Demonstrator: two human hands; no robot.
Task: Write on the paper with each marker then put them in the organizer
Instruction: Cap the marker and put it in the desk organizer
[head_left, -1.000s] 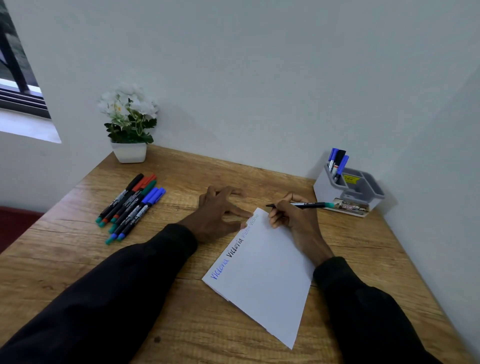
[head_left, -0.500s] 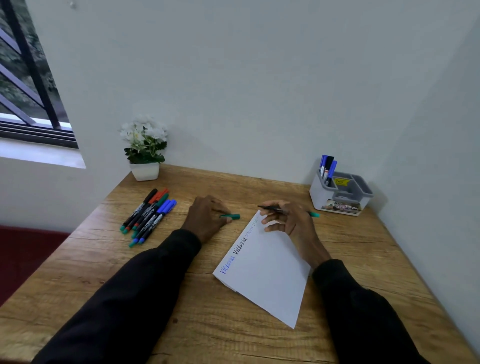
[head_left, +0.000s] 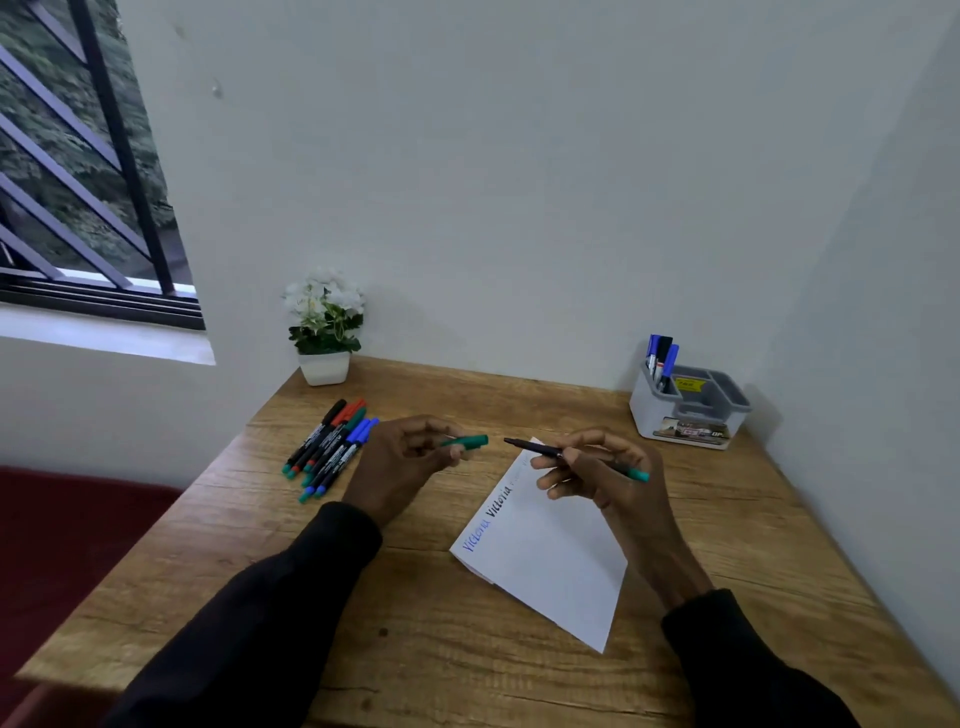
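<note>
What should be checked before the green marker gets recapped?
1. Green cap pinched in left hand: ok.
2. Green marker gripped in right hand, tip bare: ok.
3. Cap and tip apart, roughly in line: ok.
4. Green word on paper: cannot tell, third word too faint.
5. Room in organizer: ok, open compartments show beside its stored markers.
</note>
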